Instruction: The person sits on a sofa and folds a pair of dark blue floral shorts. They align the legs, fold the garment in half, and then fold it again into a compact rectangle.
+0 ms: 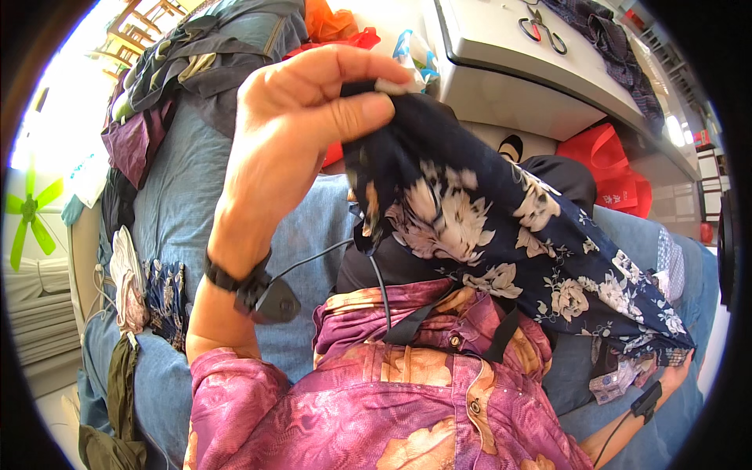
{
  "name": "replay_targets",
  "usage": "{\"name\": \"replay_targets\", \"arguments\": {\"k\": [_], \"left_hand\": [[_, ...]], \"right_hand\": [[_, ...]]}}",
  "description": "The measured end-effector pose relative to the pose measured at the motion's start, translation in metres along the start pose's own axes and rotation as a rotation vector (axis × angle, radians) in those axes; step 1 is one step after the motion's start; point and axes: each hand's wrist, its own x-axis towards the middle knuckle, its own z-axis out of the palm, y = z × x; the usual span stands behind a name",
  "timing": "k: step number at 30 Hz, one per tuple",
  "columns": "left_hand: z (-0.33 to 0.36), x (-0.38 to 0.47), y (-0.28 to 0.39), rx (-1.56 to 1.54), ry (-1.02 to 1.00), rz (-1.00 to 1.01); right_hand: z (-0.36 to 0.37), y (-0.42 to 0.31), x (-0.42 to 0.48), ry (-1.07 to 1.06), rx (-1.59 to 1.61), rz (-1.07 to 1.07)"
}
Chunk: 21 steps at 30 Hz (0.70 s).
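A dark navy fabric piece with pale flowers (564, 276) stretches diagonally across my lap. My left hand (320, 100) is raised at the upper middle, pinching its top corner between thumb and fingers. At the lower right, my right hand (675, 373) holds the gathered far end of the same fabric; its fingers are partly hidden. Beneath that end, patterned cloth scraps (617, 379) lie on the blue cover. Both wrists wear black straps with devices and cables.
Scissors (541, 32) and a dark patterned garment (623, 64) lie on a white surface ahead. Clothes (194, 70) are heaped on the blue-covered sofa (188, 170) at left. A red bag (608, 170) stands at right. A green fan (29, 208) is at far left.
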Motion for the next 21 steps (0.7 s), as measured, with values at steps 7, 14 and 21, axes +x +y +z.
{"name": "replay_targets", "arguments": {"k": [7, 14, 21], "left_hand": [[-0.010, 0.023, -0.092, -0.050, 0.198, -0.464], [-0.016, 0.018, -0.106, -0.096, 0.224, -0.477], [-0.016, 0.017, -0.104, -0.207, 0.278, -0.489]], "right_hand": [[0.034, 0.004, -0.031, 0.134, 0.050, 0.102], [0.036, 0.002, -0.030, 0.182, 0.105, 0.170], [0.021, 0.012, -0.031, 0.040, -0.163, 0.023]]}}
